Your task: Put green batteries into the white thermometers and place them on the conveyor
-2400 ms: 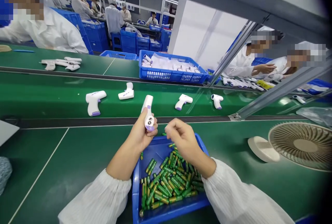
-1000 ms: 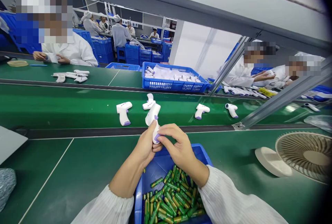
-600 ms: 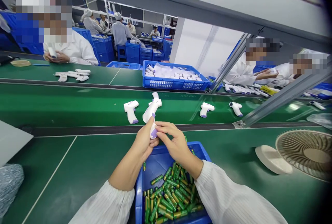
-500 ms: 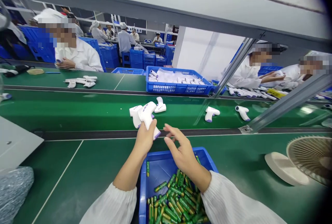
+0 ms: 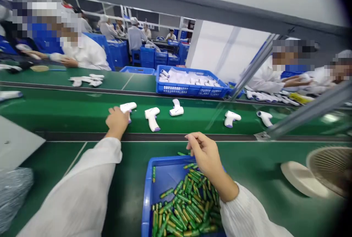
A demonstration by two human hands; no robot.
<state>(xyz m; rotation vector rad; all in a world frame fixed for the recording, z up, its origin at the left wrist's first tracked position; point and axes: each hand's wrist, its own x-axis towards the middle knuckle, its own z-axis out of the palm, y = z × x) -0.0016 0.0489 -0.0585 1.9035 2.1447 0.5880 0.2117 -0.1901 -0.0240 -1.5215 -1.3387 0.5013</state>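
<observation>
My left hand (image 5: 117,121) is closed around the handle of a white thermometer gun (image 5: 128,107) over the green belt. To its right lie another white gun (image 5: 152,119) with a purple end and a third one (image 5: 176,108). Above the far edge of a blue tray (image 5: 147,193) is my right hand (image 5: 205,152), its fingers curled together; whatever may be between them is too small to make out. Many green and gold batteries (image 5: 189,200) fill much of the tray.
Two more guns (image 5: 232,118) lie on the belt (image 5: 68,114) at the right. Behind it stands a blue basket (image 5: 189,89) of white parts. A fan (image 5: 330,171) is at the right, a bubble-wrap bundle (image 5: 16,196) at the left. Several people in white work beyond.
My left hand has moved left to another gun; the gun it held now lies on the belt. My right hand has moved slightly right and its fingers have closed.
</observation>
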